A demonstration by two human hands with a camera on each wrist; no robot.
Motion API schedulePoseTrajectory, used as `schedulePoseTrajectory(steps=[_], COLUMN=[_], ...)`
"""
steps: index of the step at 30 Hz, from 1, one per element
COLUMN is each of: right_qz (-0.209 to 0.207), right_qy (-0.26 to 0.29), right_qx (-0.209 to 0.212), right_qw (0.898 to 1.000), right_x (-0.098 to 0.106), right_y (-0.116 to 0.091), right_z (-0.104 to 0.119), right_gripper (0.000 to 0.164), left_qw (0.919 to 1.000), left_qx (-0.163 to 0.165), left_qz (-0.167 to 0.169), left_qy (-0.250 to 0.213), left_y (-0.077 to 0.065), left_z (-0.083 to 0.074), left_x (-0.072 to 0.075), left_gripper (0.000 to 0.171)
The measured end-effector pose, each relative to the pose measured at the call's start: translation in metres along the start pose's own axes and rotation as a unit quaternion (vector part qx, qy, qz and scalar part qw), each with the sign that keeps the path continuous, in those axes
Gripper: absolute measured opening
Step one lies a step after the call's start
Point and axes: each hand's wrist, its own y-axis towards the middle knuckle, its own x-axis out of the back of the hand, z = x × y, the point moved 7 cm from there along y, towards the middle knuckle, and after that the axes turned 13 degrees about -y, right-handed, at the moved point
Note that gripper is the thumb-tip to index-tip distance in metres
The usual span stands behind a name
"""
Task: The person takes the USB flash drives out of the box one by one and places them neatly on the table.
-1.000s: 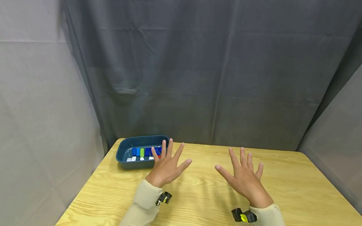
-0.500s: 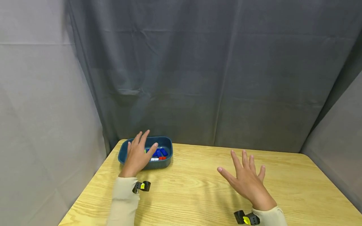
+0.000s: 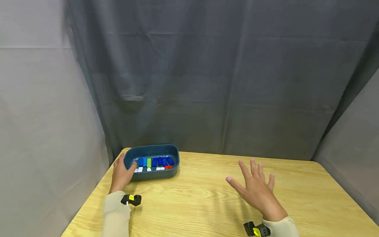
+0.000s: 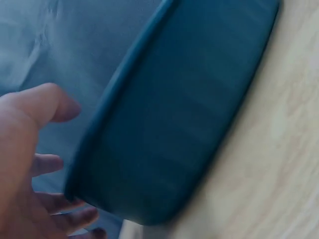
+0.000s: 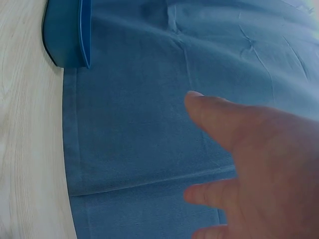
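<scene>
A dark blue plastic bin stands at the back left of the wooden table. In it lie several small blocks: dark blue blocks, a lime green block, white blocks and red blocks. My left hand is at the bin's left end, thumb toward the front rim and fingers along the outer side. The left wrist view has the thumb a little apart from the rim, fingers loosely bent. Over the table's right half my right hand hovers with fingers spread, holding nothing.
The wooden table reaches to a dark grey curtain behind the bin. Light grey cloth walls hang at the left and the right.
My left hand has moved left, from in front of the bin across it to its left end, uncovering the blocks. The right hand has stayed nearly still.
</scene>
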Motion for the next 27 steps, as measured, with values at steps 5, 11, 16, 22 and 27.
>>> schedulePoseTrajectory(steps=[5, 11, 16, 22, 27], right_qz=[0.003, 0.002, 0.007, 0.004, 0.006], right_qy=[0.008, 0.002, 0.006, 0.009, 0.011], right_qx=[0.003, 0.003, 0.001, 0.002, 0.004], right_qw=[1.000, 1.000, 1.000, 1.000, 1.000], right_x=[-0.001, 0.001, 0.002, 0.004, 0.003], right_y=[0.002, 0.003, 0.000, 0.001, 0.002], right_z=[0.005, 0.004, 0.002, 0.002, 0.005], right_gripper=[0.092, 0.091, 0.091, 0.091, 0.091], left_qw=[0.9985, 0.9908, 0.9870, 0.9872, 0.9870], left_qx=[0.033, 0.060, 0.059, 0.062, 0.064], left_qz=[0.004, 0.019, 0.017, 0.021, 0.022], left_qy=[-0.043, -0.119, -0.149, -0.146, -0.146], left_y=[0.002, 0.003, 0.006, 0.006, 0.007], left_z=[0.026, 0.041, 0.044, 0.042, 0.045], left_x=[0.004, 0.001, -0.003, -0.003, -0.001], left_gripper=[0.076, 0.069, 0.068, 0.069, 0.070])
